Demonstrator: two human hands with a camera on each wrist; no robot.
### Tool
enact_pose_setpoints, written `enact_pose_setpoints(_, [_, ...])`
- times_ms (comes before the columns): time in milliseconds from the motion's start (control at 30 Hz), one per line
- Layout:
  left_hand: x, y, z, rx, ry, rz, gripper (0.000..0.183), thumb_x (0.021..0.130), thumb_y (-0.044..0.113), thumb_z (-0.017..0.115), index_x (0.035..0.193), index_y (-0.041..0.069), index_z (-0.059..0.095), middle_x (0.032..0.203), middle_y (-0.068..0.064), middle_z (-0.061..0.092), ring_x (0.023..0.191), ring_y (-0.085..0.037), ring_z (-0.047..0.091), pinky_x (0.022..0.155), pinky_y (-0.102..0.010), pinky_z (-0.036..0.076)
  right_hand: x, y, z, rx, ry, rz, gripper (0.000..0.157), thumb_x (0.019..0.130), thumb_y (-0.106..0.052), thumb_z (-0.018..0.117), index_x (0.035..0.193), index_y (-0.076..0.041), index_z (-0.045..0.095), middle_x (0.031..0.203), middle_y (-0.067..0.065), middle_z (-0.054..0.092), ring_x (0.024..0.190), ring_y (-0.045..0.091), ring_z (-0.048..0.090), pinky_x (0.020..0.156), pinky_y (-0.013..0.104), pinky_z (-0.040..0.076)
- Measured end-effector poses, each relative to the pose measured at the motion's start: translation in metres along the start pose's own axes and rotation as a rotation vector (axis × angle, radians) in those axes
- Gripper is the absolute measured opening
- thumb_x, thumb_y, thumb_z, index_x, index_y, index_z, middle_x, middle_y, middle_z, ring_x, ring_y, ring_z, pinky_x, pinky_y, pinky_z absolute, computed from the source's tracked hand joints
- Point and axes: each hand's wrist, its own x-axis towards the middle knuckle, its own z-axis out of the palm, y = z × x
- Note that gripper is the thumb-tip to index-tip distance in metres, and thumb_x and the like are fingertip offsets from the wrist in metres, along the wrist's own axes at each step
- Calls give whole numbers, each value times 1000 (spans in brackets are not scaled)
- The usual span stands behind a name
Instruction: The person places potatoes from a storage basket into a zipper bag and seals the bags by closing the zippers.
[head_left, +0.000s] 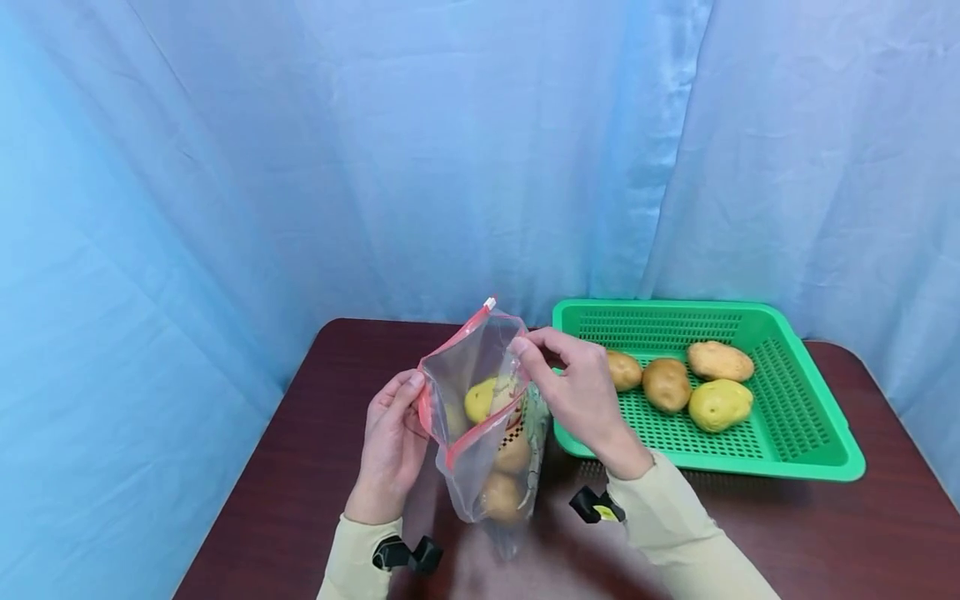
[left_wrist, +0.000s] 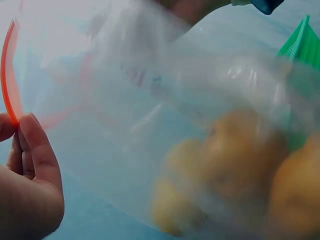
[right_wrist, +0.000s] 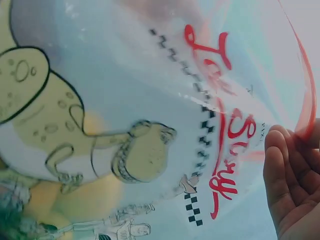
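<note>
A clear zip bag (head_left: 468,483) with a red zip edge and a white slider hangs between both hands, its mouth spread wide. The left hand (head_left: 393,437) pinches the red edge on the near left side. On the opposite side, the right hand (head_left: 577,392) pinches the rim between thumb and fingers. Inside the bag lie brown potatoes (head_left: 501,497) and a yellow potato (head_left: 480,402); the left wrist view shows them blurred through the plastic. Printed cartoon figures (right_wrist: 145,155) and red lettering (right_wrist: 232,130) cover one side of the bag in the right wrist view.
A green basket (head_left: 813,417) stands right of the bag, holding several potatoes, among them a brown one (head_left: 666,385) and a yellow one (head_left: 720,406). The dark wooden table (head_left: 285,508) reaches back to a blue curtain (head_left: 450,167).
</note>
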Motion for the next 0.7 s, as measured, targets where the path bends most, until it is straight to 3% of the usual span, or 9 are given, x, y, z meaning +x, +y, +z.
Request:
enact_pose_setpoints(167, [2, -1, 2, -39, -4, 7, 24, 104, -1, 52, 93, 8, 71, 78, 0, 71, 68, -6, 69, 64, -18, 57, -9, 5, -12, -16, 21, 36, 11, 100, -12, 69, 91, -13, 75, 74, -9, 65, 67, 10, 61, 64, 21, 50])
enact_pose_setpoints(400, [2, -5, 4, 3, -50, -17, 20, 102, 0, 54, 92, 7, 68, 76, 2, 67, 66, -4, 65, 63, -17, 55, -43, 21, -36, -58, 52, 108, 17, 98, -8, 70, 84, -16, 74, 73, -8, 67, 67, 9, 63, 65, 20, 51])
enact_pose_setpoints(700, [-3, -15, 8, 38, -134, -53, 24, 103, -1, 51, 92, 10, 70, 78, 3, 66, 68, -2, 63, 63, -15, 53, -66, 30, -55, -102, -5, 193, 19, 101, -11, 67, 85, -19, 73, 71, -9, 66, 66, 10, 65, 66, 19, 52])
